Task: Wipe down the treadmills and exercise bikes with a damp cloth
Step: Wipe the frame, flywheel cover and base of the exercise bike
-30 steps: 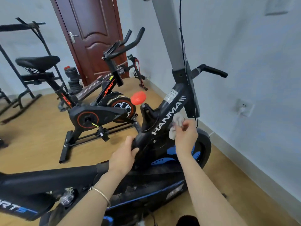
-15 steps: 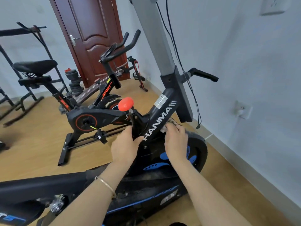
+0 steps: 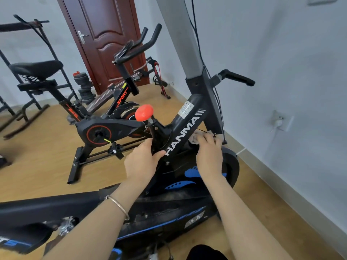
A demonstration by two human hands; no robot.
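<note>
Two exercise bikes stand on a wooden floor (image 3: 37, 156) along a pale wall (image 3: 281, 53), with a dark red door (image 3: 109, 34) behind them. The near bike (image 3: 189, 126), black with blue trim and "HANMA" lettered on its slanted frame tube, fills the foreground. The far bike (image 3: 109, 128), black with red accents and marked "SPORT", sits well apart from it toward the door. A round red knob (image 3: 144, 112) rises on a short stem from the near bike's frame. Just below that knob, the left hand (image 3: 139, 162) grips the frame, fingers on one side and thumb across the other. The right hand (image 3: 209, 154) reaches under the lettered tube, above the black flywheel cover (image 3: 230, 166), with bent fingers pressing a pale cloth (image 3: 195, 138) against the frame there. The cloth is bunched up and mostly hidden by those fingers. A thin bracelet (image 3: 118, 205) circles the left wrist.
</note>
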